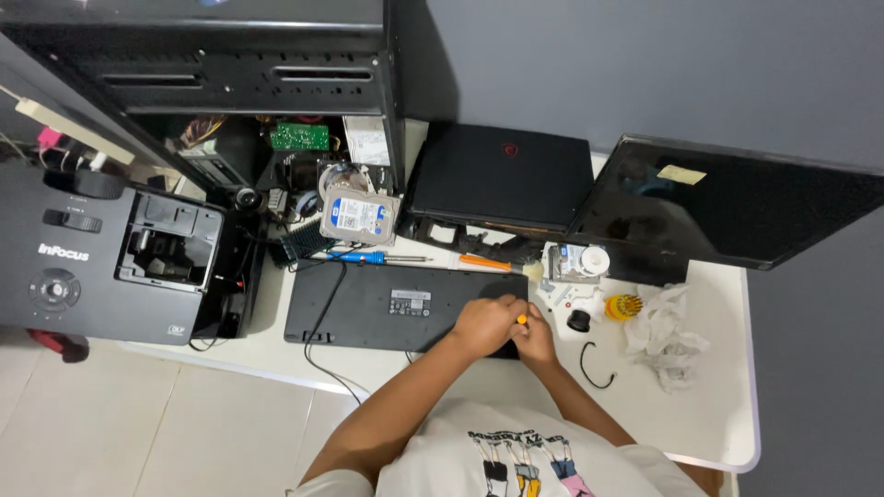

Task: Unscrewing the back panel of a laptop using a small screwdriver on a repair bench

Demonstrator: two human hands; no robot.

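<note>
Head view: hands meet at the near right corner of the upturned black keyboard (405, 308). Your left hand (485, 324) is curled shut around a small orange-handled screwdriver (521, 319), tip hidden. Your right hand (535, 339) presses against it, fingers bent; cannot tell what it pinches. Just right of the grip: black cap (578, 320), curled black wire (594, 364), crumpled tissue (668, 336). Beyond: hard drive (357, 217).

A white-and-blue label (355, 217) tops the hard drive; a small grey label (410, 301) sits on the keyboard's underside; a yellow note (681, 174) sticks on the dark screen (737, 216).
</note>
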